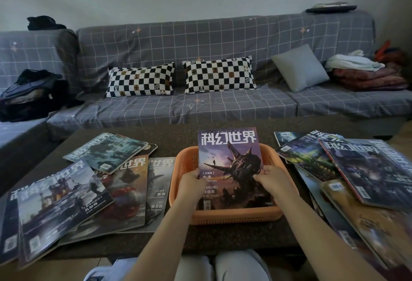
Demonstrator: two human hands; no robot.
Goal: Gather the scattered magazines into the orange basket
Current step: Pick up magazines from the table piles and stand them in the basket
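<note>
Both hands grip one purple magazine (pixel 229 160) by its side edges, the left hand (pixel 191 184) on its left edge, the right hand (pixel 272 180) on its right. Its near end sits inside the orange basket (pixel 234 217) at the middle of the dark surface (pixel 174 131); its far end tilts up over the far rim. Other magazines lie scattered left (pixel 66 196) and right (pixel 367 169) of the basket.

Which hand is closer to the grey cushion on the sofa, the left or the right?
The right. The right hand grips the right edge of the purple magazine, on the side below the grey cushion. The left hand grips its left edge, farther away.
</note>
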